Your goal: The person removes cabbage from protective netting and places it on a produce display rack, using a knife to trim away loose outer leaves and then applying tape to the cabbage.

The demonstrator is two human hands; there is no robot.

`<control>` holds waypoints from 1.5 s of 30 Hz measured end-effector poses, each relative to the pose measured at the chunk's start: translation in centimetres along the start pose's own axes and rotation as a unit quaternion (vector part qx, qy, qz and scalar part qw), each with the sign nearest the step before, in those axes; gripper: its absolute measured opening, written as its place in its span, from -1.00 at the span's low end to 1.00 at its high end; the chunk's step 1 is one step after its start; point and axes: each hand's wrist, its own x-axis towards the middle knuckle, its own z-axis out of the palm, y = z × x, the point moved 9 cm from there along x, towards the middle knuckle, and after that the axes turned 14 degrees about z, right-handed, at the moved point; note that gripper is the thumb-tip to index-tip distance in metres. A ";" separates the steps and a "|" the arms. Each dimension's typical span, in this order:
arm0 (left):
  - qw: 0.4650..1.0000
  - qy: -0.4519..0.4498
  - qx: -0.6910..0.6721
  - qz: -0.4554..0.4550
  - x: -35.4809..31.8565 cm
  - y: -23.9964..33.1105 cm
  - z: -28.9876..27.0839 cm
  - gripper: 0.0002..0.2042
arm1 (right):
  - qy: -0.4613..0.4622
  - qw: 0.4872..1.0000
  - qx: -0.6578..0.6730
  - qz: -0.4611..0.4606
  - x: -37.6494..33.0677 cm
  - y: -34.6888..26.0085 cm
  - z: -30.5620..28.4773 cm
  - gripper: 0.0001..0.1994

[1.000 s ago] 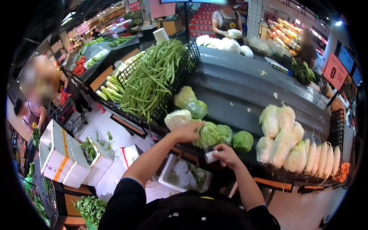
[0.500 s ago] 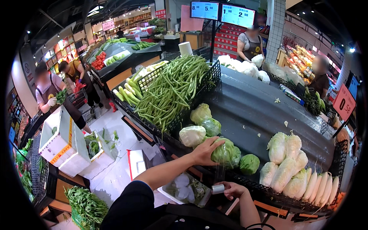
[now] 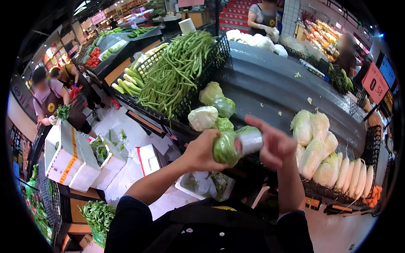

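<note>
My left hand is wrapped round a round green cabbage, lifted in front of the display's near edge. Close to its right side, my right hand holds a roll of clear plastic film; the index finger is stretched out and the hand is somewhat blurred. A little green shows behind the roll, mostly covered. Beyond my left hand several more heads lie on the display, among them a pale cabbage and a film-wrapped green one.
A black crate of green beans stands left of the dark sloping display. Napa cabbages and white radishes lie at the right. A white foam box is at the left; co-workers stand beyond it.
My left hand has raised the cabbage off the display toward me. My right hand has brought the film roll up from below to the cabbage's right side. The view has tilted downward.
</note>
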 end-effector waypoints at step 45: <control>0.973 -0.057 0.190 0.119 15.9 -9.7 14.5 -0.40 | 0.692 0.512 -0.507 -0.042 -13.0 6.6 -10.8 -0.70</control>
